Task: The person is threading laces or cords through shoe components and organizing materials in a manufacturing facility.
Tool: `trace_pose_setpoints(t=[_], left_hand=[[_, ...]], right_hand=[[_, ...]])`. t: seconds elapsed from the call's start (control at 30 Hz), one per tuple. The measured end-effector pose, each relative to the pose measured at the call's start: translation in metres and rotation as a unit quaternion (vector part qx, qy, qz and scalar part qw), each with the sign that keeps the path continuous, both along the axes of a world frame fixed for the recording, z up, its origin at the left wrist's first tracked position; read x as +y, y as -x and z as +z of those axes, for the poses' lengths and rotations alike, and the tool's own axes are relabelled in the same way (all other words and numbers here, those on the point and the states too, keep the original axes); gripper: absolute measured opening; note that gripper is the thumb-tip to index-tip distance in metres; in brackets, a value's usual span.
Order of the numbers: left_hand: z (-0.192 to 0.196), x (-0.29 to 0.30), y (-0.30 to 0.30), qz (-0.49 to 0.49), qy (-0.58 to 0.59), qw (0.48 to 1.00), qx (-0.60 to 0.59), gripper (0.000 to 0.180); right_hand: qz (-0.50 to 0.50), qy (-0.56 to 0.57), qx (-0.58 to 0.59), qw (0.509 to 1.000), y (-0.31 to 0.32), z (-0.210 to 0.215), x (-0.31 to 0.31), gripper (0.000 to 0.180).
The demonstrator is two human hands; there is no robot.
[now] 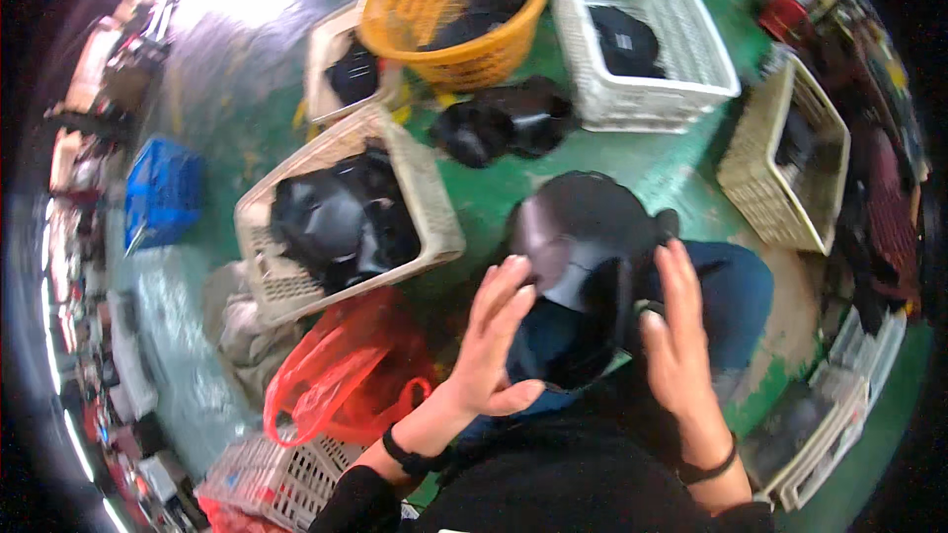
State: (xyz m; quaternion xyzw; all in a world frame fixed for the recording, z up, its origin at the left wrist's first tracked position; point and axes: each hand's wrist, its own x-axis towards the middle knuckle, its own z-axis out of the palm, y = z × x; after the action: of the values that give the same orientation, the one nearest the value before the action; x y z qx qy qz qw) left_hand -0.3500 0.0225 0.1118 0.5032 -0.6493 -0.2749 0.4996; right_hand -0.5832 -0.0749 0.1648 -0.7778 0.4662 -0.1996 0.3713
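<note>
Frames a glossy black helmet-like shell (578, 262) over the lap in dark blue trousers (731, 301), between the left grip (484, 360) and the right grip (679, 341). Holds the left spread along the shell's near-left side, fingers extended and thumb well apart. Holds the right likewise spread on the opposite side, fingertips just below a round black knob (668, 224). Cannot tell how firmly either presses on the shell.

Has a beige crate (420, 178) to the left, with glossy black pieces (336, 217) piled inside, and a red plastic bag (331, 375) just below. Faces, farther off, an orange basket (449, 64) and a white crate (652, 104), both holding black contents, with further dark pieces (509, 123) lying on the green floor (681, 158) near both. Shows a blue crate (163, 188) at far left.
</note>
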Motion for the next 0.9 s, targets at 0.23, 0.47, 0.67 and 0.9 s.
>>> trace_pose_setpoints(t=[0.23, 0.47, 0.67, 0.9], left_hand=[[0.026, -0.016, -0.019, 0.132, -0.042, 0.988, -0.074, 0.091], [0.075, -0.013, -0.01, 0.014, 0.097, 0.993, 0.062, 0.055], [0.099, -0.048, 0.054, -0.436, -0.12, 0.892, -0.014, 0.034], [0.031, -0.013, 0.11, -0.298, -0.313, 0.901, 0.04, 0.056]], right_hand=[[-0.119, 0.049, -0.063, 0.99, 0.057, 0.025, -0.005, 0.048], [-0.188, 0.098, 0.091, 0.973, 0.125, 0.059, 0.002, 0.017], [-0.051, 0.108, 0.192, 0.974, 0.128, 0.032, 0.036, 0.029], [0.05, 0.147, 0.222, 0.963, 0.114, 0.009, 0.032, 0.014]])
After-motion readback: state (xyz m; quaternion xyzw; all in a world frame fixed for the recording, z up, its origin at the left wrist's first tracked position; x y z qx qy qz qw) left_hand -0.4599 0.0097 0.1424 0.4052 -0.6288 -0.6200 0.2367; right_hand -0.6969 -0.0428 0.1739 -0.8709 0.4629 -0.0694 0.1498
